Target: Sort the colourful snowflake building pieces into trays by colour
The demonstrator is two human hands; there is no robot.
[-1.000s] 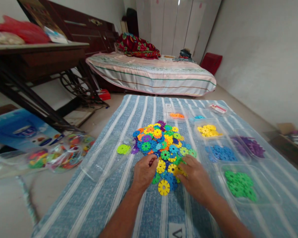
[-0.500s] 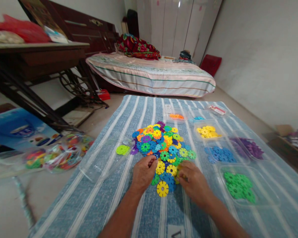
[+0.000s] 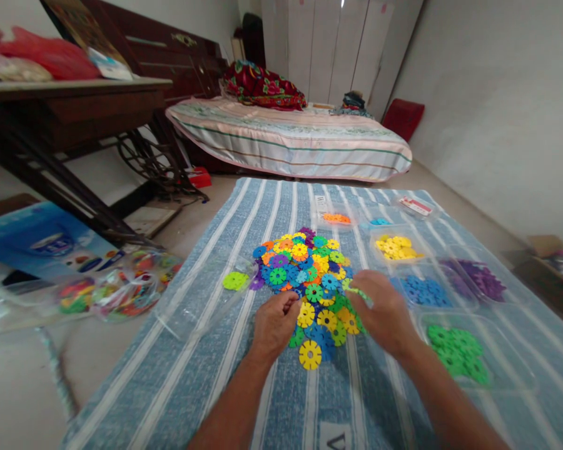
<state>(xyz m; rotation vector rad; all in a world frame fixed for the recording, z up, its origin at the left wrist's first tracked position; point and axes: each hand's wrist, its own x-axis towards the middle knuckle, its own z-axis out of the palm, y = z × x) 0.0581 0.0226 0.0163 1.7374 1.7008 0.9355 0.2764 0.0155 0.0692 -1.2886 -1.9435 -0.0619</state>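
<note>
While the left hand (image 3: 276, 325) curls at the heap's seven o'clock, the right hand (image 3: 385, 309) pinches a light-green notched disc (image 3: 359, 292) around four!
Seen nearly edge-on, that disc sits between thumb and fingers, a grip that seems to suit something so thin; whether the bent left fingers close on anything, I cannot tell. Between them spreads the mixed heap of notched discs (image 3: 300, 275) on the striped cloth (image 3: 244, 412), and from one to four o'clock stand clear trays (image 3: 511, 369), apparently placed for keeping colours apart, with lime discs (image 3: 235, 281) out at nine.
</note>
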